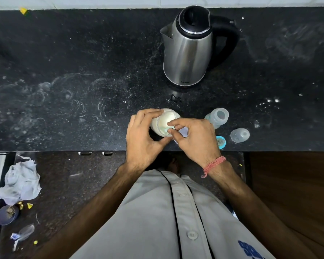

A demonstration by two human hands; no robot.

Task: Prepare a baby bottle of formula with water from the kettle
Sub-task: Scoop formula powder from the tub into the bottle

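Kettle behind formula jar; bottle right of jar.

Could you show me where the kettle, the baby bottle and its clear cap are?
kettle (185, 53): head view, steel body.
baby bottle (218, 117): head view, open neck.
clear cap (239, 135): head view, domed top.

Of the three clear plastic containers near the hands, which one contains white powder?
The jar gripped by the left hand; the bottle and the domed cap to its right look empty.
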